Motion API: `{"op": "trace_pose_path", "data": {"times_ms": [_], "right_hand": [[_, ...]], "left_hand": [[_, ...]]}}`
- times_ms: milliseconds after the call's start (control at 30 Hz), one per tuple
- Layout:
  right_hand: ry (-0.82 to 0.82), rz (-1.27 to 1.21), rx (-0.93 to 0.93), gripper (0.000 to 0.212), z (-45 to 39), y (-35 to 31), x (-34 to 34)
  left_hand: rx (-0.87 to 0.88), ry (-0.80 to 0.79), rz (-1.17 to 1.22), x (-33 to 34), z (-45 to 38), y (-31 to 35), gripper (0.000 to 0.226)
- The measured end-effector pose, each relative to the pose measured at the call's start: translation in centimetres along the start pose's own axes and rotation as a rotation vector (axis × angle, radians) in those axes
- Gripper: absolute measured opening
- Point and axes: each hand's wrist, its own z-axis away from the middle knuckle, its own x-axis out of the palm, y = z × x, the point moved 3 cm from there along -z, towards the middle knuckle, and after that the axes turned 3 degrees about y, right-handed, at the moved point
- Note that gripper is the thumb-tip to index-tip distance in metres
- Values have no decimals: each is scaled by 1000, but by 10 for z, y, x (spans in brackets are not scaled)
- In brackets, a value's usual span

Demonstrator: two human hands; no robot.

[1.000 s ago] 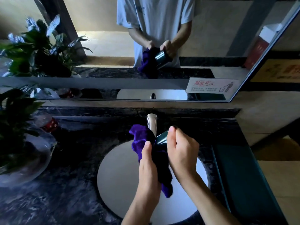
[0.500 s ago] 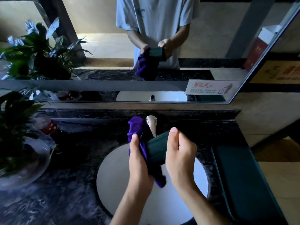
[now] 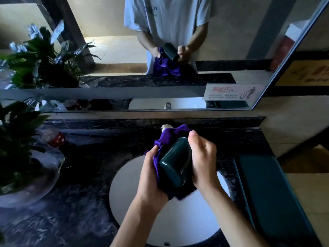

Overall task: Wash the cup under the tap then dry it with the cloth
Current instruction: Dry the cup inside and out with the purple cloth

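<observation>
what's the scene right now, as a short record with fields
stage: drying
cup: dark green cup, tilted, base toward the camera
cloth: purple cloth wrapped behind and under the cup
left hand: left hand holds the cloth against the cup
right hand: right hand grips the cup's side
position: both hands above the white basin
tap: mostly hidden behind the cloth, no water seen
counter: dark marble counter
</observation>
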Motion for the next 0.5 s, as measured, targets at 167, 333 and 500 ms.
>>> {"op": "trace_pose_path", "data": {"times_ms": [167, 333, 500], "right_hand": [[336, 186, -150, 54, -6, -14, -5], [342, 346, -129, 53, -6, -7, 1], [-59, 355, 101, 52, -15, 2, 1]], "left_hand": [[108, -44, 160, 9, 9, -14, 50], [133, -21, 245, 2, 1, -9, 45], [109, -3, 103, -14, -4, -4, 57]]}}
